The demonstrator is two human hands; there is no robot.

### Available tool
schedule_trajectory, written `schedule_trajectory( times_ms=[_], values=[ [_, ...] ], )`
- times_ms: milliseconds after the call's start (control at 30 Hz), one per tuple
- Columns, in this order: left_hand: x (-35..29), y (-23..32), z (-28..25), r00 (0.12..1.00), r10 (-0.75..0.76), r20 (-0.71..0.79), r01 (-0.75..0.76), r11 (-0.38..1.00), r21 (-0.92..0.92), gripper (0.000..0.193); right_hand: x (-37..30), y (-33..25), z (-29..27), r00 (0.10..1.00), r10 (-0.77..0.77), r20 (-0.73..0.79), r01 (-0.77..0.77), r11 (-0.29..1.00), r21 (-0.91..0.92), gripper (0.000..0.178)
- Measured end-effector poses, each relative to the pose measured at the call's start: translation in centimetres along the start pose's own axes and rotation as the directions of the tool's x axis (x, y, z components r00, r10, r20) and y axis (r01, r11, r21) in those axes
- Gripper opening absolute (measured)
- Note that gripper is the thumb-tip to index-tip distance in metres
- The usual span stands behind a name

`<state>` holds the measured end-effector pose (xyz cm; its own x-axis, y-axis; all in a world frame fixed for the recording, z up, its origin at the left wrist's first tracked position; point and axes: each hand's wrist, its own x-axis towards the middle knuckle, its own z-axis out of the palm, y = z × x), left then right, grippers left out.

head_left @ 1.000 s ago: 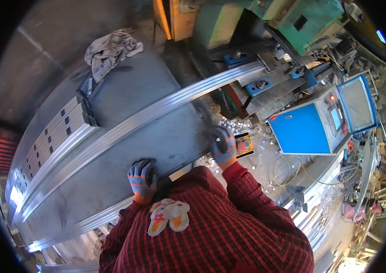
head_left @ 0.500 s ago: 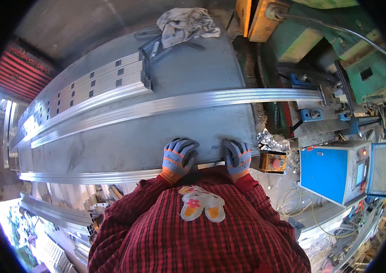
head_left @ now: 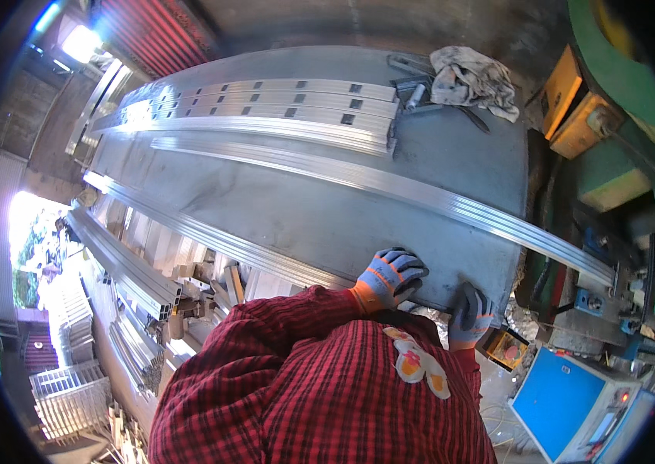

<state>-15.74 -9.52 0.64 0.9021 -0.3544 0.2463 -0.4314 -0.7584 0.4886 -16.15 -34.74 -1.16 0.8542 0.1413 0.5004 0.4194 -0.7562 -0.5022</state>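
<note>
Grey steel workbench (head_left: pixel 327 209) in a cluttered metal shop: a long aluminium profile (head_left: pixel 219 241) lies along its near edge, stretching away to the person's left. The gloved left hand (head_left: pixel 391 276) curls over its near end; the gloved right hand (head_left: pixel 469 311) rests just beside, at the bench's corner. Its grip is hidden below the edge.

Both gloved hands — left hand (head_left: pixel 389 277), right hand (head_left: pixel 471 311) — grip a metal profile (head_left: pixel 211 238).
</note>
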Motion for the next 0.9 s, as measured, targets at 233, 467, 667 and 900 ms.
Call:
schedule_trajectory(
  times_ms=[233, 467, 667, 900],
  values=[
    [0.21, 0.36, -0.12, 0.999, 0.001, -0.035, -0.002, 0.999, -0.035, 0.038, 0.33, -0.12, 0.05, 0.999, -0.001, -0.036, 0.000, 1.000, -0.010, 0.027],
    [0.34, 0.05, -0.12, 1.000, 0.025, -0.010, -0.025, 0.999, -0.034, 0.038, -0.10, 0.52, 0.30, 1.000, -0.028, 0.009, 0.028, 1.000, -0.001, 0.022],
    [0.30, 0.27, -0.29, 0.999, -0.001, -0.032, -0.001, 0.998, -0.062, 0.038, 0.70, -0.23, 0.03, 1.000, -0.025, -0.005, 0.025, 1.000, 0.003, 0.022],
    [0.29, 0.23, -0.02, 0.999, 0.007, -0.037, -0.009, 0.999, -0.046, 0.038, 0.42, -0.02, -0.07, 1.000, -0.016, 0.017, 0.016, 1.000, -0.021, 0.025]
  ],
)
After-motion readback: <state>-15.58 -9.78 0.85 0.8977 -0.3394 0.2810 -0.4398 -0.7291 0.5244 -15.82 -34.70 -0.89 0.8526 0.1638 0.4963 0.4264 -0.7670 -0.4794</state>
